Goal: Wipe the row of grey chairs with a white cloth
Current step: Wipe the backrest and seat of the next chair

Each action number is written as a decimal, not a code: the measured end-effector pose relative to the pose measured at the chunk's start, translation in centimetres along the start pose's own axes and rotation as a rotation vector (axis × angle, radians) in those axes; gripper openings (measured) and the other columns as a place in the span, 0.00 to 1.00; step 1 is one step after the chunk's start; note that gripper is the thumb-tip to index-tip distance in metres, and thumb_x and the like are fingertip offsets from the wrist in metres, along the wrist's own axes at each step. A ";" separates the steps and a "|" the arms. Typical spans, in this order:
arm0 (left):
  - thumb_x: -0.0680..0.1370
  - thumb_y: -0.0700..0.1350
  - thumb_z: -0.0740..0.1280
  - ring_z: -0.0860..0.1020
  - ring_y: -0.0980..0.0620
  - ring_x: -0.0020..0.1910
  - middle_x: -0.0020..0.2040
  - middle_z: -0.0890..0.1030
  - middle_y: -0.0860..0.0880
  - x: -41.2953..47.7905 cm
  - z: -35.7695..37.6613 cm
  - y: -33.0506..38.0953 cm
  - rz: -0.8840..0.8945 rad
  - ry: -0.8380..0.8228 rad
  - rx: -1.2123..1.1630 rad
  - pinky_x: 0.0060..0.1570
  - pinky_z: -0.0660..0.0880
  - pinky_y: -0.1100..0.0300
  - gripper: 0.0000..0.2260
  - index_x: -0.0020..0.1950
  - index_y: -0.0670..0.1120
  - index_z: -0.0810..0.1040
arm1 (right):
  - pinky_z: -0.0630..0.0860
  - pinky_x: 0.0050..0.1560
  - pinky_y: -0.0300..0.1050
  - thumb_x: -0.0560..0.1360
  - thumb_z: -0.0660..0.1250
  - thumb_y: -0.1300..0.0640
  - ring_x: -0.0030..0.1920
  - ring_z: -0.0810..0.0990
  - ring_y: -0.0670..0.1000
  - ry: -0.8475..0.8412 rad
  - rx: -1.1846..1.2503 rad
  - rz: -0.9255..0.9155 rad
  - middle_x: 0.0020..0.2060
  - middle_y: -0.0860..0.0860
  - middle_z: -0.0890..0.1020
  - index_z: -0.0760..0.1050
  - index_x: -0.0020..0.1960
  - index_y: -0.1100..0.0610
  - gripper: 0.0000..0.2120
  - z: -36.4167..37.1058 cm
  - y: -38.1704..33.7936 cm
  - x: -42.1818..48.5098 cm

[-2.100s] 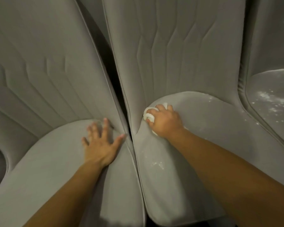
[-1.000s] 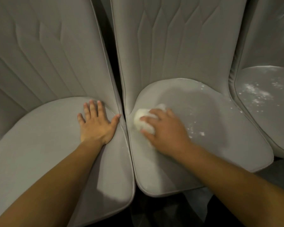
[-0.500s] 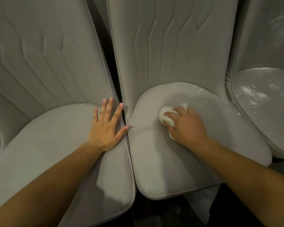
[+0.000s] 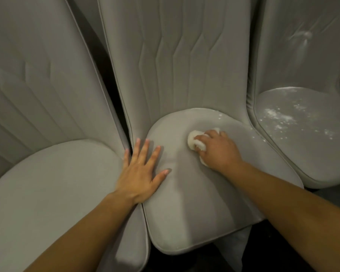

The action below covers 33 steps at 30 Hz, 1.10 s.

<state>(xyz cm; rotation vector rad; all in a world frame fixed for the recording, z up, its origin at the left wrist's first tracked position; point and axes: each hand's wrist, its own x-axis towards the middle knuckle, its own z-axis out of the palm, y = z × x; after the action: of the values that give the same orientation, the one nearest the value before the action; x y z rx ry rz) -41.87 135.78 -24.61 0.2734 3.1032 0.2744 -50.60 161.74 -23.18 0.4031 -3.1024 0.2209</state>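
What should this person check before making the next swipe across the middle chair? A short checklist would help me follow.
1. Cloth held firmly: the right hand grips the bunched white cloth. Ok.
2. Cloth on the surface: it sits on the middle grey padded chair seat. Ok.
3. Other hand out of the way: the left hand lies flat at that seat's left edge, apart from the cloth. Ok.
4. Middle seat clean: white specks lie at its back right rim. Not ok.
5. Grey chair seat on the right clean: white powder covers it. Not ok.
6. Cloth's underside clean: hidden. Cannot tell.
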 end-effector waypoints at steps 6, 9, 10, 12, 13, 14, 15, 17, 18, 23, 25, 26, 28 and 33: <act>0.75 0.76 0.40 0.28 0.49 0.78 0.82 0.34 0.51 1.9 1.3 3.1 -0.029 -0.175 0.031 0.76 0.30 0.43 0.40 0.82 0.59 0.36 | 0.71 0.62 0.54 0.80 0.62 0.42 0.64 0.69 0.59 0.152 0.108 0.030 0.69 0.48 0.73 0.73 0.69 0.45 0.19 -1.3 0.7 0.8; 0.75 0.76 0.42 0.30 0.49 0.79 0.82 0.34 0.51 3.3 1.2 3.0 -0.044 -0.249 0.060 0.77 0.32 0.43 0.40 0.82 0.59 0.36 | 0.72 0.60 0.54 0.78 0.63 0.43 0.65 0.69 0.58 0.073 0.035 -0.086 0.69 0.47 0.73 0.73 0.68 0.41 0.18 0.2 0.3 0.9; 0.75 0.76 0.42 0.30 0.49 0.79 0.82 0.33 0.51 3.6 1.0 2.9 -0.041 -0.266 0.062 0.77 0.32 0.43 0.40 0.82 0.60 0.36 | 0.72 0.59 0.54 0.78 0.64 0.44 0.64 0.70 0.59 0.076 0.019 -0.096 0.68 0.48 0.74 0.74 0.67 0.41 0.18 0.7 0.3 1.1; 0.76 0.76 0.41 0.30 0.49 0.79 0.82 0.33 0.51 4.1 1.0 2.9 -0.039 -0.265 0.063 0.77 0.32 0.45 0.39 0.81 0.60 0.36 | 0.73 0.56 0.54 0.76 0.65 0.43 0.62 0.72 0.59 0.115 0.024 -0.079 0.65 0.48 0.76 0.76 0.65 0.41 0.17 1.1 0.5 1.9; 0.76 0.76 0.41 0.30 0.50 0.79 0.82 0.34 0.51 4.3 1.1 2.9 -0.043 -0.250 0.065 0.78 0.32 0.46 0.38 0.81 0.61 0.36 | 0.74 0.56 0.54 0.76 0.65 0.43 0.61 0.73 0.59 0.124 0.027 -0.072 0.64 0.48 0.77 0.76 0.64 0.42 0.17 1.1 0.5 2.5; 0.76 0.76 0.40 0.31 0.50 0.79 0.82 0.34 0.51 4.4 1.2 2.9 -0.052 -0.230 0.068 0.78 0.33 0.47 0.37 0.81 0.61 0.36 | 0.74 0.56 0.54 0.76 0.65 0.43 0.61 0.73 0.59 0.124 0.023 -0.073 0.63 0.48 0.77 0.76 0.64 0.43 0.18 1.1 0.5 3.0; 0.76 0.75 0.39 0.31 0.50 0.79 0.82 0.34 0.51 4.6 1.3 2.9 -0.062 -0.208 0.071 0.78 0.33 0.47 0.37 0.81 0.61 0.36 | 0.74 0.56 0.54 0.76 0.65 0.43 0.61 0.73 0.59 0.124 0.015 -0.083 0.63 0.49 0.77 0.76 0.64 0.43 0.18 1.1 0.5 3.6; 0.77 0.75 0.39 0.31 0.50 0.80 0.82 0.34 0.51 5.2 1.5 3.0 -0.081 -0.185 0.075 0.78 0.33 0.48 0.36 0.81 0.61 0.36 | 0.74 0.55 0.55 0.74 0.66 0.44 0.61 0.73 0.60 0.130 -0.007 -0.102 0.63 0.50 0.78 0.77 0.64 0.45 0.19 1.3 0.5 4.9; 0.77 0.74 0.39 0.31 0.50 0.80 0.82 0.33 0.51 5.6 1.5 3.1 -0.087 -0.182 0.073 0.78 0.34 0.48 0.36 0.81 0.61 0.35 | 0.73 0.56 0.55 0.74 0.67 0.45 0.62 0.73 0.61 0.135 -0.015 -0.113 0.64 0.50 0.77 0.77 0.64 0.45 0.19 1.4 0.4 5.6; 0.77 0.74 0.40 0.32 0.49 0.80 0.82 0.34 0.50 8.1 1.5 2.8 -0.094 -0.177 0.065 0.79 0.36 0.49 0.36 0.81 0.61 0.36 | 0.69 0.61 0.56 0.78 0.64 0.45 0.69 0.67 0.60 0.120 -0.012 -0.187 0.70 0.48 0.72 0.75 0.68 0.42 0.18 1.6 0.5 8.8; 0.77 0.74 0.40 0.32 0.49 0.80 0.82 0.33 0.50 8.9 1.6 2.7 -0.096 -0.169 0.065 0.79 0.36 0.49 0.36 0.81 0.61 0.35 | 0.68 0.61 0.57 0.78 0.64 0.47 0.70 0.66 0.59 0.117 -0.006 -0.225 0.71 0.47 0.71 0.76 0.67 0.41 0.17 1.6 0.7 10.2; 0.77 0.74 0.40 0.32 0.49 0.80 0.82 0.33 0.50 9.2 1.6 2.7 -0.097 -0.161 0.064 0.79 0.36 0.49 0.36 0.81 0.61 0.35 | 0.68 0.60 0.57 0.78 0.65 0.47 0.70 0.66 0.59 0.116 -0.006 -0.241 0.70 0.47 0.72 0.76 0.65 0.41 0.16 1.6 0.7 11.0; 0.77 0.74 0.39 0.31 0.49 0.80 0.82 0.33 0.50 9.4 1.8 2.6 -0.100 -0.149 0.067 0.79 0.36 0.49 0.36 0.81 0.61 0.35 | 0.68 0.61 0.56 0.78 0.66 0.49 0.69 0.66 0.58 0.103 -0.019 -0.251 0.70 0.47 0.72 0.77 0.64 0.41 0.15 1.5 0.6 12.4; 0.77 0.74 0.39 0.31 0.50 0.80 0.82 0.33 0.51 9.5 1.8 2.5 -0.099 -0.143 0.076 0.79 0.37 0.50 0.35 0.80 0.62 0.34 | 0.70 0.58 0.53 0.78 0.62 0.49 0.62 0.71 0.57 0.059 0.013 -0.132 0.62 0.49 0.74 0.77 0.61 0.43 0.13 0.4 0.6 14.5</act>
<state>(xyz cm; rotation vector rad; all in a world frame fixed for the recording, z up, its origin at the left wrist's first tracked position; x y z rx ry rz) -50.73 140.18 -25.95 0.1332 2.9774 0.1283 -64.77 158.57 -23.30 0.5880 -3.0036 0.2464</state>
